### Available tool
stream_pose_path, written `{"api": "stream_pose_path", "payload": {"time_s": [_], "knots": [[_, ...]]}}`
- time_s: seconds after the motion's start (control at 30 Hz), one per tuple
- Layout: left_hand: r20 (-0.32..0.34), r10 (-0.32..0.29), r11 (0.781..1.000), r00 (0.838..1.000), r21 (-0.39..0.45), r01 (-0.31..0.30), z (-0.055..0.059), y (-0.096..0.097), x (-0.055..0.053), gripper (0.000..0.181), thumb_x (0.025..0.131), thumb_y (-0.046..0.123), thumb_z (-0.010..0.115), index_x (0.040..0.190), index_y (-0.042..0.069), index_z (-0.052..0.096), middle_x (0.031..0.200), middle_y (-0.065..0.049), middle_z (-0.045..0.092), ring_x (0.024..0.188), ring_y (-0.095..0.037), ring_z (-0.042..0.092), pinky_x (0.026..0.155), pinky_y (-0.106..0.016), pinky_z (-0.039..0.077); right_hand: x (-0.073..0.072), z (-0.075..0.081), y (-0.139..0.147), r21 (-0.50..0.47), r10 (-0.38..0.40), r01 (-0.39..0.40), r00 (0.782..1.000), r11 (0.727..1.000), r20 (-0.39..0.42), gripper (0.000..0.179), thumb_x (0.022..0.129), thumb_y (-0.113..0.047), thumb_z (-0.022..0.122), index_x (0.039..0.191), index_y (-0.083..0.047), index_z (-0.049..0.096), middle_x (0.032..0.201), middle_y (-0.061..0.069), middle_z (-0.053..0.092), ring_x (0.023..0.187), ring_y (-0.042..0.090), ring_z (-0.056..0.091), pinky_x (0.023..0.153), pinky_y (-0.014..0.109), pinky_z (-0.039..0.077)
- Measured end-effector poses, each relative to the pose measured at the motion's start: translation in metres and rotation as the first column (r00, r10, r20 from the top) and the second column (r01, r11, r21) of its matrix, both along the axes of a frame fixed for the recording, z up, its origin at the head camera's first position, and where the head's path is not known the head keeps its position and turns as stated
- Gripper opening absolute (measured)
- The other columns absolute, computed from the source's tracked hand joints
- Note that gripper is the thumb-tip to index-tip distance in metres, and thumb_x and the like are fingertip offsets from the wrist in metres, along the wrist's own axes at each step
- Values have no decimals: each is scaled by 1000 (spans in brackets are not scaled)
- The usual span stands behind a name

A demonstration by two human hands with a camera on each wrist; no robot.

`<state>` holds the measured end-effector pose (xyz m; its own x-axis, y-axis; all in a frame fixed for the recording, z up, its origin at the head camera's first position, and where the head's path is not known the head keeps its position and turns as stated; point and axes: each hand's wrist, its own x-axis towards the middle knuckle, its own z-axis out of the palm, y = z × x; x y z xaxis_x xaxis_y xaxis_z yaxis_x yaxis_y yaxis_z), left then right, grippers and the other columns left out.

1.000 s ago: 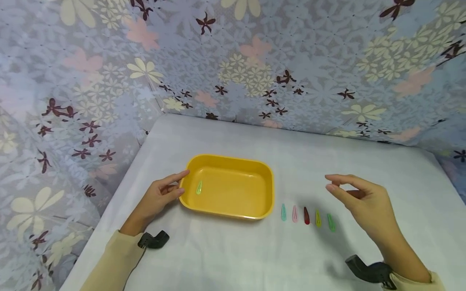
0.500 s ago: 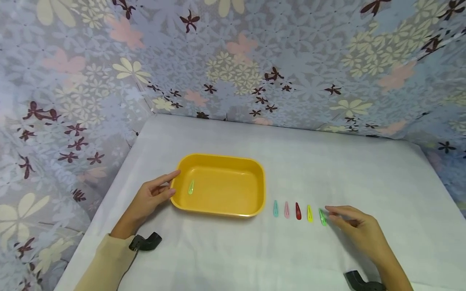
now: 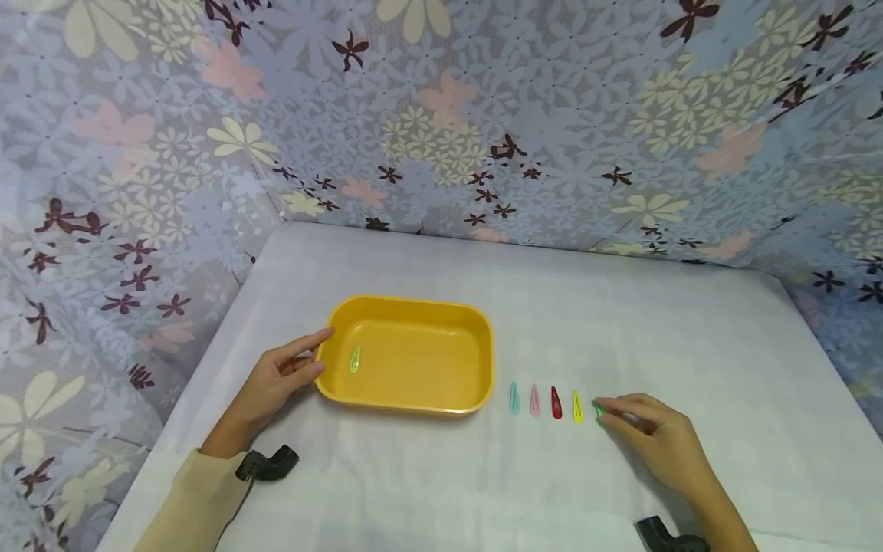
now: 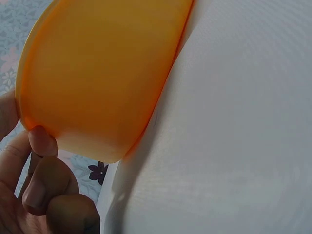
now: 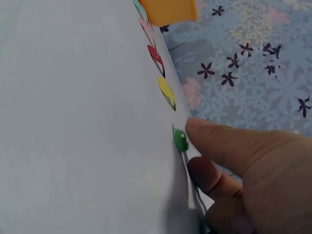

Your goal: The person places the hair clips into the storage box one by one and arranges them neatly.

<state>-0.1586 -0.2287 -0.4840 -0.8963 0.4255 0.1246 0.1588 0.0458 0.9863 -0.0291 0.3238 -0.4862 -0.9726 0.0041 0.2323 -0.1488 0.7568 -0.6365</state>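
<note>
A shallow yellow plastic tray [image 3: 407, 300] stands on the white cloth, with a light-green snap hair clip [image 3: 355, 359] lying inside near its left end. My left hand [image 3: 279, 377] touches that end, index fingertip at the rim and thumb lower against the side. In the left wrist view the fingers [image 4: 43, 141] rest at the tray's edge. To the right, my right hand [image 3: 655, 437] pinches a green hair clip [image 5: 180, 140] between thumb and index finger, close over the cloth. The fingertips partly cover that clip in the head view.
Between tray and right hand, a row of clips lies on the cloth: turquoise [image 3: 513, 399], pink [image 3: 534, 400], red [image 3: 556, 402] and yellow [image 3: 577, 406]. Floral fabric [image 3: 441, 153] rises behind the table and along its left side. Black camera mounts sit on both wrists.
My right hand has come down and left from above the cloth to the green clip at the row's right end and taken hold of it. The left hand stays at the tray.
</note>
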Motion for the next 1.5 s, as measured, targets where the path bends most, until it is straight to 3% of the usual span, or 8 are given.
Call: {"api": "stream_pose_path", "payload": {"time_s": [0.4,0.67,0.93,1.17,1.4,1.5], "knots": [[6,11,1000,1000,-3,-11,-1,0,0,50,100,1,64,148,-3,50,112,-12,61,70,-11,49,62,-20,46,-3,4,-12,117,-32,35,999,992,-24,27,83,-6,85,106,-18,81,99,-5,73,64,5,47,52,22,39],[16,17,1000,1000,-1,-17,0,0,1,50,100,-1,63,148,-3,50,106,-7,62,70,-13,49,61,-20,45,-4,6,-11,76,-63,57,995,995,81,22,88,-17,82,110,-21,80,102,-3,75,62,7,47,51,24,41],[8,15,1000,1000,-1,-15,1,0,1,50,99,-1,63,148,-4,50,96,-2,58,66,-8,45,56,-25,40,-2,7,-6,6,-118,119,971,993,207,23,91,-34,80,111,-22,80,91,-2,73,49,7,33,41,26,32],[16,13,1000,1000,-3,-13,1,-2,1,51,100,2,64,148,-3,50,96,-4,58,67,-10,46,58,-24,42,-1,10,-10,-22,-156,168,950,986,270,31,91,-41,79,114,-20,80,78,-2,67,48,6,31,40,26,30],[31,15,1000,999,2,-15,2,0,0,51,99,2,65,148,-2,50,118,-20,60,73,-12,52,66,-19,49,-3,19,-9,-71,-233,273,908,959,348,46,91,-51,75,122,-18,77,100,-3,74,56,8,41,45,30,34],[42,19,1000,999,12,-19,1,1,1,52,99,1,65,148,-3,50,122,-24,58,73,-13,53,67,-19,50,-7,25,-10,-73,-269,307,907,949,324,45,91,-50,75,122,-17,77,95,-8,72,53,8,38,41,31,32]]}}
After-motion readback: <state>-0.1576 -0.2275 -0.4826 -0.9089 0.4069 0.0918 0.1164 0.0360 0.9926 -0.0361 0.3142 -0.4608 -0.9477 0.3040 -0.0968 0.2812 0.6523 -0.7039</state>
